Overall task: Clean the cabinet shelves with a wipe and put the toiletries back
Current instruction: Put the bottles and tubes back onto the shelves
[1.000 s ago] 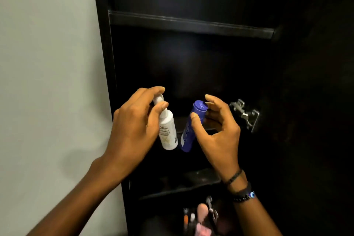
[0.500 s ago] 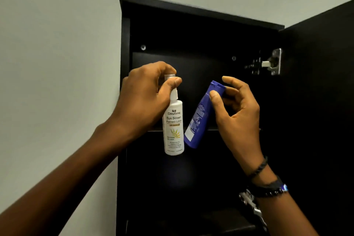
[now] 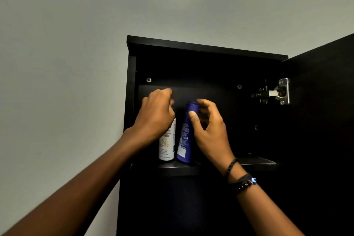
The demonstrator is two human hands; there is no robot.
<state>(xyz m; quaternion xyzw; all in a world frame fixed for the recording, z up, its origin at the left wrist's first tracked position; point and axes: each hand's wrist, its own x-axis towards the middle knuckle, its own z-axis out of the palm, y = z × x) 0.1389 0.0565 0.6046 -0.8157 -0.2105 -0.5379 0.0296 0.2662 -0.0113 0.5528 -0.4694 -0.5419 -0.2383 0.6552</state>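
Pale grey-green wall (image 3: 57,44) all around, with a tall black cabinet (image 3: 191,48) fixed against it and its door (image 3: 325,120) swung open to the right on a metal hinge (image 3: 275,93). Viewed from below, looking up into the topmost compartment.

On the top shelf (image 3: 254,163), toward its left end, two toiletries close side by side: a white sunscreen bottle (image 3: 166,147) standing upright on the left, a blue lotion bottle (image 3: 184,140) on the right, tilted a little with its top to the right. Both apparently resting on the shelf board, though hard to confirm from this low angle.

Left hand (image 3: 155,120) curled over the top of the white bottle, fingers bent round its neck and hiding the cap. Gripped high, probably to steady a tall, narrow bottle while seating it.

Right hand (image 3: 208,134) half closed about the blue cap, thumb pressed on the front, fingers curved behind. A light pinch, likely to bring the tilted bottle upright. Dark beaded bracelets (image 3: 241,182) on the right wrist.

Judged stage: putting toiletries back, neither bottle let go yet. Set to the left, perhaps to leave room for more.
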